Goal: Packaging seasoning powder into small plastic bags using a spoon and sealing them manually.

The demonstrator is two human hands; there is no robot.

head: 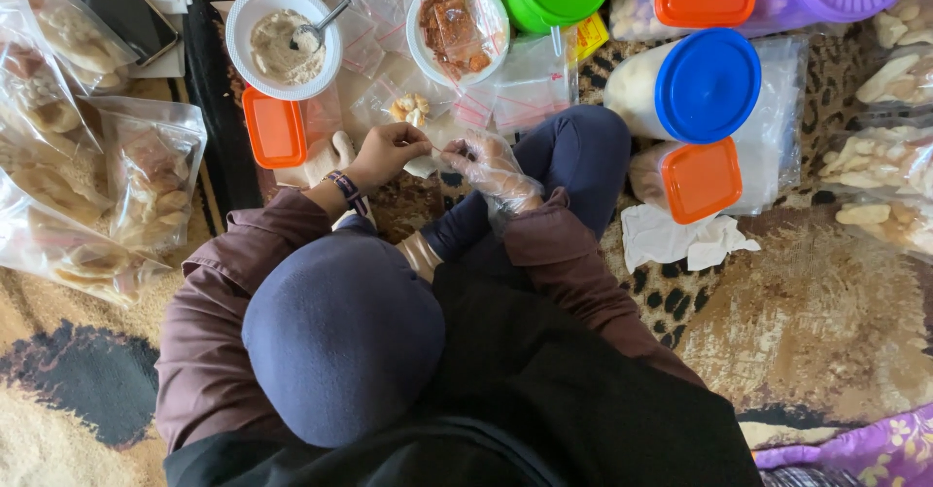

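Pinching a small pale dough-like piece [424, 164] between them, your bare left hand [387, 153] and your right hand [489, 166], which wears a clear plastic glove, meet just above your knee; both sets of fingers are closed on it, and its long axis runs from hand to hand. Just beyond the grip, towards the top edge of the patterned rug [816, 322], lie clear zip bags [525, 88], some with red seal strips. Further out stand a white bowl of pale powder with a spoon [283, 40] and a white bowl of reddish pieces [457, 30]. An orange rectangular lid [274, 127] lies left of your left hand; a tub with a round blue lid [708, 86] sits to your right.
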